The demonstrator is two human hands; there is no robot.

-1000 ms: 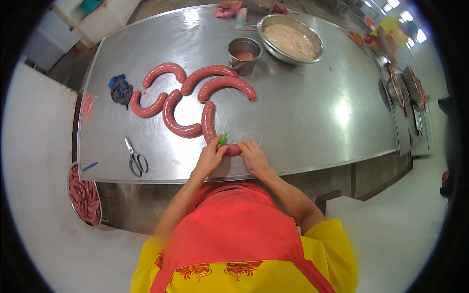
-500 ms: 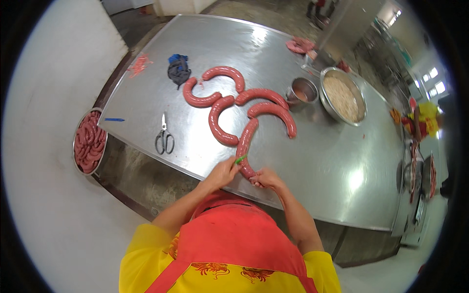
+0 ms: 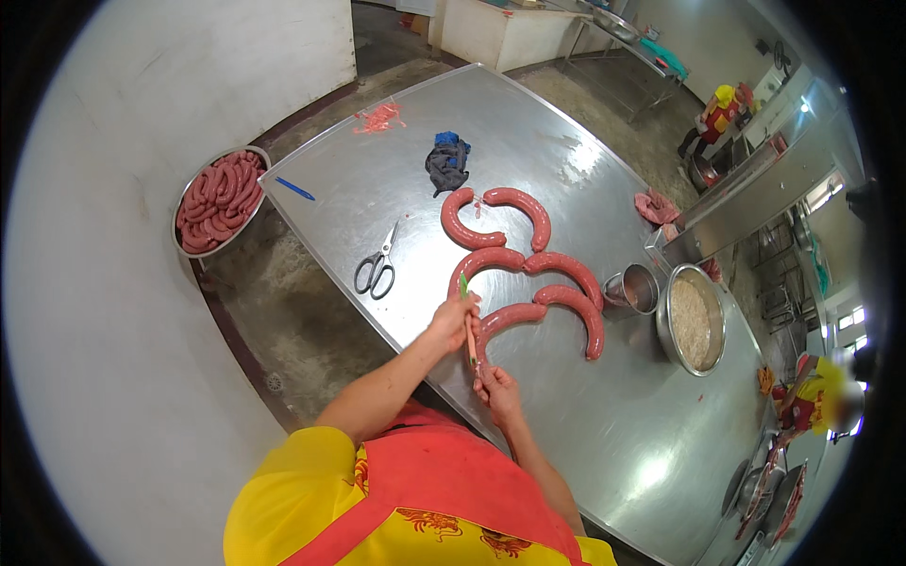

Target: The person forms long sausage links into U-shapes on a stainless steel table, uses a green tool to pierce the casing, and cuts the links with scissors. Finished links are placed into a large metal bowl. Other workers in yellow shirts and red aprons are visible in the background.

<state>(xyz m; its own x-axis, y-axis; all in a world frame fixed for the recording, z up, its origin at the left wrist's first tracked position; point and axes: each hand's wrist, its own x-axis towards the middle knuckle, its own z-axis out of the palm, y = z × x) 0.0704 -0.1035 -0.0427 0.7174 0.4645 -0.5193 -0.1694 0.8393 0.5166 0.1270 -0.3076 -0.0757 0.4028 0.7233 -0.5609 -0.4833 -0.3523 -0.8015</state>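
Note:
A chain of thick pink-red sausages (image 3: 484, 262) lies curved on the steel table, linked end to end. My left hand (image 3: 455, 319) is closed round a slim tool with a green end (image 3: 463, 284), held over the chain; its exact kind I cannot make out. A thin pale length sticks out below that fist, beside the nearest sausage (image 3: 510, 319). At the near end of this sausage, my right hand (image 3: 497, 391) pinches its tip near the table's edge. Black-handled scissors (image 3: 377, 269) lie partly spread, left of my left hand.
A blue pen-like stick (image 3: 294, 189), a dark crumpled cloth (image 3: 447, 166) and pink scraps (image 3: 381, 118) lie on the steel table (image 3: 604, 443). A metal cup (image 3: 631, 289) and large bowl (image 3: 695, 321) stand right. A tub of sausages (image 3: 223, 203) is beyond the left edge. Two people work farther off.
My view has swung, so the table appears turned. The left hand has moved up the near sausage toward the neighbouring one, tool still in it. The right hand stays at the sausage's end.

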